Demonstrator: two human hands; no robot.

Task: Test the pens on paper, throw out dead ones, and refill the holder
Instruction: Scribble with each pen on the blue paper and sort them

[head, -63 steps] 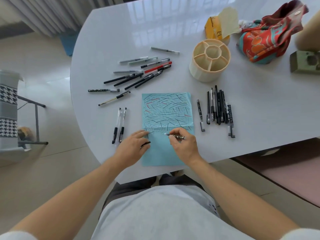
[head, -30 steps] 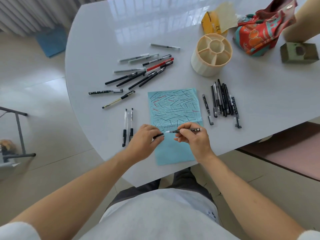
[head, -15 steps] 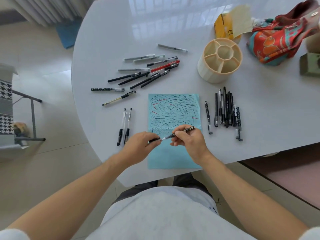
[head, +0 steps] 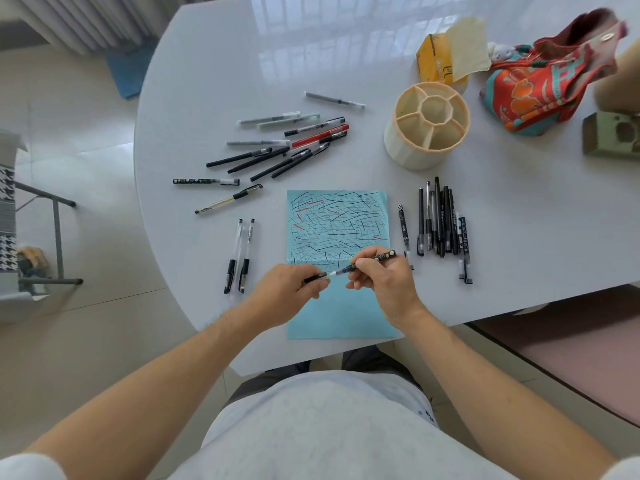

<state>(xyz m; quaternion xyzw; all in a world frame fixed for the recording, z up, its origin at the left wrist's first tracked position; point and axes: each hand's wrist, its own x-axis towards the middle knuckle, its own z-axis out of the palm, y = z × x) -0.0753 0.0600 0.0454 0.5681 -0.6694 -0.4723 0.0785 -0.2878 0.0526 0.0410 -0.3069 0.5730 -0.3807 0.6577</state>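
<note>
both hands over the lower half of the blue paper [head: 341, 317], just above the scribbled part. right hand [head: 388, 282] curled round a black patterned pen [head: 375, 258], barrel end pointing up-right, tip end toward the left hand. left hand [head: 291, 291] pinches a small black cap [head: 316, 278] between thumb and fingers, the cap's mouth right at the pen tip; cannot tell if tip is inside the cap or just touching.

paper's upper half covered in black strokes with a few red ones.

cream pen holder [head: 420, 147] stands upright far right of the paper, compartments showing no pens. between holder and table edge, a tight row of dark pens [head: 440, 220] lies parallel, right of the paper. left of the paper, two clear pens [head: 242, 254] side by side. further up-left, a loose scatter of pens [head: 287, 147], one red among them.

white table [head: 519, 220]. patterned red cloth bag [head: 547, 84] and yellow packet [head: 433, 64] at the far right corner.
</note>
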